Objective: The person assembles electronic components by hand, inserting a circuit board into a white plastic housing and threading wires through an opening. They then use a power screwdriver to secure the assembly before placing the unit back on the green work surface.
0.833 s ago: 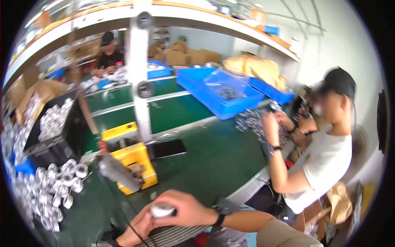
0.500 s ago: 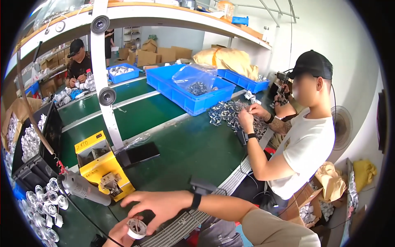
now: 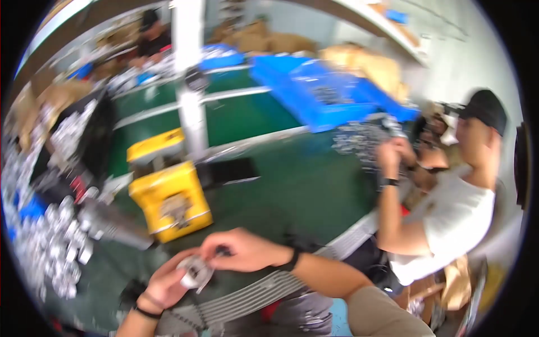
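At the near edge of the green bench, my left hand (image 3: pixel 163 285) has its fingers wrapped round a small white round housing (image 3: pixel 197 274), its open side facing up. My right hand (image 3: pixel 247 250) is closed just to the right of the housing, touching or almost touching its rim. A small dark piece (image 3: pixel 223 251) shows at the right fingers; motion blur hides its kind. Beyond both hands stands a yellow metal box (image 3: pixel 171 205) with a metal fitting on its front. Left of that box lies a grey cylindrical tool (image 3: pixel 115 223).
White and clear round parts (image 3: pixel 59 247) are heaped at the left, near a black crate (image 3: pixel 98 126) of white pieces. A dark flat object (image 3: pixel 230 170) lies behind the box. Farther off are a blue bin (image 3: pixel 314 106), a metal-parts pile (image 3: pixel 359 143) and a co-worker (image 3: pixel 455 208).
The view has swung, shifting the scene rightward and blurring it. My right hand has gone from spread fingers over the housing to closed fingers beside it. The left hand still holds the housing.
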{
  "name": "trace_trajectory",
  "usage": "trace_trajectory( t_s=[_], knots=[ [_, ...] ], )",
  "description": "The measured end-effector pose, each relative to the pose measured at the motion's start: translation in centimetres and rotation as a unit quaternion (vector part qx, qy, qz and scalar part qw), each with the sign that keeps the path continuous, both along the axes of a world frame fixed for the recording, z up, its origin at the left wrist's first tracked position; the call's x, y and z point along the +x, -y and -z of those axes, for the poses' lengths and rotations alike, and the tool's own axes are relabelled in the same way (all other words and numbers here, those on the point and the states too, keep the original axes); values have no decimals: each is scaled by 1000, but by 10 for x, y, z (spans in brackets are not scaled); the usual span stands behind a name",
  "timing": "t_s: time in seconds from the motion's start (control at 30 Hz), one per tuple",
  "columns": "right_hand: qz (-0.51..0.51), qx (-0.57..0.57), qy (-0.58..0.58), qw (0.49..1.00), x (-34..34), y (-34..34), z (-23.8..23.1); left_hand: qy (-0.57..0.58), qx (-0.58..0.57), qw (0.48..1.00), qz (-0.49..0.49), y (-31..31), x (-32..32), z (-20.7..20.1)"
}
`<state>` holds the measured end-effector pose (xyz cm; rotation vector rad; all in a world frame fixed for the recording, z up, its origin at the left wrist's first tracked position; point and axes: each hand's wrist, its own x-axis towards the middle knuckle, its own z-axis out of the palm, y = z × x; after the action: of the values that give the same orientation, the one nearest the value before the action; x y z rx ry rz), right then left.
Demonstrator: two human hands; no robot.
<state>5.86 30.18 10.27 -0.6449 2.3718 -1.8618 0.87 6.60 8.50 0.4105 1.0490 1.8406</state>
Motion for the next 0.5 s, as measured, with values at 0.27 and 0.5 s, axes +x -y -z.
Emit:
trace_trajectory(
  t_s=[0.27,0.5],
  knots=[
    [-30,58,-17,998,-3,10,-5,40,13,999,-27,9,-7,4],
    [21,62,-82,994,0,15,2,62,32,997,-18,10,-4,6]
  ],
)
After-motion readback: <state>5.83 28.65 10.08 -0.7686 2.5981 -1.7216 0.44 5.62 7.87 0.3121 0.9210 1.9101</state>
